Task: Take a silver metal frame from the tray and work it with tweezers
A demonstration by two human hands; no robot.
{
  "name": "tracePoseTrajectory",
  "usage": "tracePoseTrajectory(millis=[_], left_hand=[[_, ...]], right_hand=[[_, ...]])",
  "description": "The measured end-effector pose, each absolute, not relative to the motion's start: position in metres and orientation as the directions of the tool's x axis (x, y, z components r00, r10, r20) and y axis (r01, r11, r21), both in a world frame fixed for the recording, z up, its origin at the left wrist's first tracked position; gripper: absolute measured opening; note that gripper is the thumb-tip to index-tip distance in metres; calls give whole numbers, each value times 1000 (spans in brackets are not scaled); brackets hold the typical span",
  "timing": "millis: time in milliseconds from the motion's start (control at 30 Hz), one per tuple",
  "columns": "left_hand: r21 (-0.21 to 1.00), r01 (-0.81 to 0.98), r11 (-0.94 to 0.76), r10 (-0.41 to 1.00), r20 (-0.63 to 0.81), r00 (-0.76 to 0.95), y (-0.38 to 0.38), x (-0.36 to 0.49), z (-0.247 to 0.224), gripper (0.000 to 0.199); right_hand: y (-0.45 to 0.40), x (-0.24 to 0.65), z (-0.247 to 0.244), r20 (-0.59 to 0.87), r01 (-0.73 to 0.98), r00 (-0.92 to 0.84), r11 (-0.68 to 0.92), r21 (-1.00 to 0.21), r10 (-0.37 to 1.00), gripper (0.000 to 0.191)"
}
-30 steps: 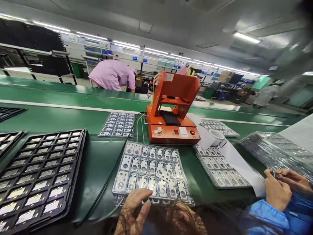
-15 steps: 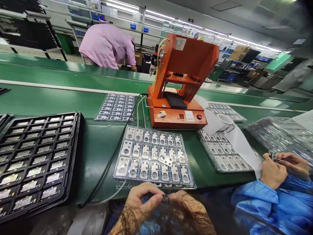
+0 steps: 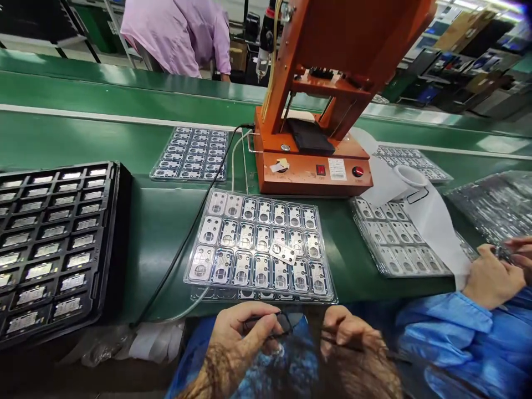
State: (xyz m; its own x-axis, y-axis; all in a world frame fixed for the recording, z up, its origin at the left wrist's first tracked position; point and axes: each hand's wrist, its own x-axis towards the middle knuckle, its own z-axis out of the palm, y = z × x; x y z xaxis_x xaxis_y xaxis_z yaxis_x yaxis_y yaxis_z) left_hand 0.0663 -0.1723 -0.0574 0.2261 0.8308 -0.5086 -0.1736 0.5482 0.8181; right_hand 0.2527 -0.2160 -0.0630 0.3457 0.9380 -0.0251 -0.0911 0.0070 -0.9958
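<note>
My left hand (image 3: 245, 332) is closed, thumb against fingers, on a small thin black frame (image 3: 286, 322) just below the table's front edge. To its right, my right hand (image 3: 353, 343) is held with curled fingers, apart from the frame. A dark thin shape seems to run through that hand, but blur and hair in front hide what it is. Right above both hands lies a clear plastic tray (image 3: 260, 288) filled with rows of silvery metal plates. One loose plate (image 3: 283, 252) rests askew on top of the others.
An orange press machine (image 3: 311, 172) stands behind the tray, its black cable (image 3: 183, 244) crossing the green table. At left is a black tray stack (image 3: 112, 233). More plate trays (image 3: 401, 266) lie right, beside a co-worker's hands (image 3: 494, 277). A person in pink (image 3: 178, 33) bends beyond.
My hands have drawn apart; the right one moved rightward, away from the black frame in the left. The camera view has tilted down and closer. The co-worker's hands appear farther right.
</note>
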Motion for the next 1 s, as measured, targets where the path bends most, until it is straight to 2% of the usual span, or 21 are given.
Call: tracePoseTrajectory(millis=[100, 233, 367, 533, 633, 767, 900, 1000], left_hand=[[832, -82, 548, 815, -510, 275, -171, 66, -60, 43], [862, 34, 506, 807, -488, 332, -171, 66, -63, 38], [881, 137, 454, 793, -469, 389, -171, 67, -62, 44], [881, 251, 401, 735, -473, 485, -167, 64, -56, 43], [882, 299, 364, 706, -471, 530, -165, 63, -56, 42], [876, 334, 347, 714, -478, 512, -167, 69, -61, 49], [884, 362, 294, 788, -439, 432, -170, 79, -67, 70], [892, 383, 238, 827, -393, 403, -171, 81, -70, 72]], right_hand=[[-217, 244, -58, -95, -193, 349, -28, -981, 932, 30], [-218, 241, -48, -146, -217, 345, -72, -973, 927, 26], [-218, 246, -45, -168, -192, 347, -106, -976, 923, 20], [-217, 256, -53, -142, -134, 331, -102, -986, 933, 16], [-216, 272, -63, -77, -78, 313, -55, -995, 947, 10], [-216, 285, -72, 23, 30, 301, 15, -999, 953, 11], [-215, 266, -67, -9, 126, 302, -49, -991, 953, 15], [-212, 248, -62, 20, 161, 267, -24, -987, 963, 10]])
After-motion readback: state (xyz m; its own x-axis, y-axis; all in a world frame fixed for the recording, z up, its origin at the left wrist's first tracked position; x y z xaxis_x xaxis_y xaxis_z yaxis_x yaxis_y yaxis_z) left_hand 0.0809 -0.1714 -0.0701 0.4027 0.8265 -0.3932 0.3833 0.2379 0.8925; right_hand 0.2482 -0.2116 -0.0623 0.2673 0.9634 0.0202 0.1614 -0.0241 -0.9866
